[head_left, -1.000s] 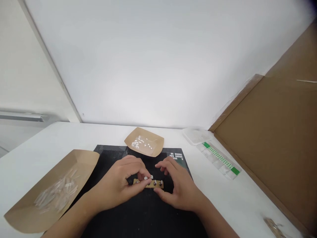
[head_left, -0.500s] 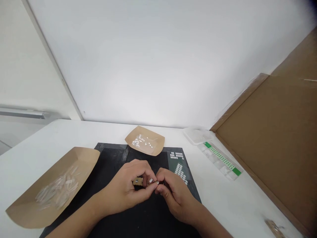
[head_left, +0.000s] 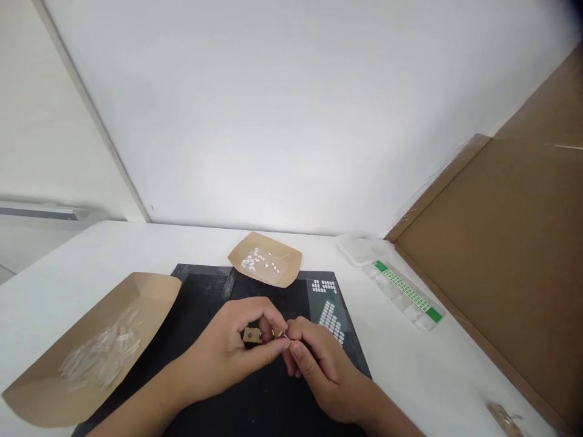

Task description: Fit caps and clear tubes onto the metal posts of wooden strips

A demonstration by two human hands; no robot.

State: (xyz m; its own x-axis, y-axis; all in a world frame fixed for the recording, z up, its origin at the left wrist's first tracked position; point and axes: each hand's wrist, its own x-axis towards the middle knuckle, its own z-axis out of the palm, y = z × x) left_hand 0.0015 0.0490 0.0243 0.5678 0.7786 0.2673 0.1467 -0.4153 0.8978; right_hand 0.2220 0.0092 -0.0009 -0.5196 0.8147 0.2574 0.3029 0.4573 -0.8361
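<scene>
Over the black mat (head_left: 200, 321), my left hand (head_left: 246, 340) pinches a small brown piece with scalloped edges and metal-like dots (head_left: 252, 335), partly hidden by the fingers. My right hand (head_left: 323, 370) meets the left fingertips, its thumb and index finger closed on a small thin whitish part (head_left: 286, 335) at the end of that piece. The fingers cover most of what lies between the two hands.
A brown tray (head_left: 150, 297) of clear plastic strips is at left; a smaller brown tray (head_left: 291, 261) with small white pieces sits behind. White ovals (head_left: 331, 318) lie on the mat's right. Farther right are a green-white strip (head_left: 407, 290) and a cardboard panel (head_left: 501, 261).
My right hand has turned slightly, its thumb higher and its other fingers now showing beneath. The small piece between my hands has tilted. The whole view has shifted slightly.
</scene>
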